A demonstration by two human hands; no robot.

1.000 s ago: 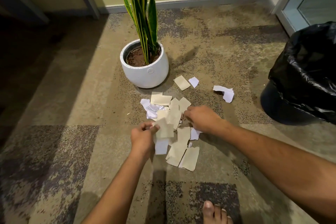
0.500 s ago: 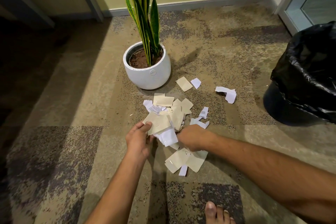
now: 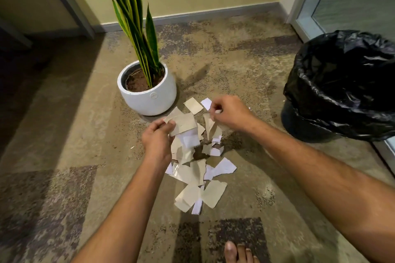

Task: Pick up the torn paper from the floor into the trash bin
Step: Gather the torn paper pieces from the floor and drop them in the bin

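Torn beige and white paper pieces (image 3: 198, 186) lie scattered on the carpet in front of me. My left hand (image 3: 157, 141) grips a bunch of beige and white pieces (image 3: 183, 124), lifted off the floor. My right hand (image 3: 229, 113) is raised to the right of it, pinching several pieces (image 3: 211, 126) that hang down from its fingers. Two loose pieces (image 3: 193, 105) lie beyond the hands near the pot. The trash bin (image 3: 342, 87), lined with a black bag, stands at the right, apart from both hands.
A white pot (image 3: 149, 96) with a tall green plant stands just behind the paper pile. The wall and baseboard run along the back, a glass door frame (image 3: 303, 25) is at the far right. My bare toes (image 3: 237, 252) show at the bottom edge.
Both hands rose from the floor with paper in them. The right hand moved up and to the right, toward the bin. The pile on the carpet is thinner near the middle.
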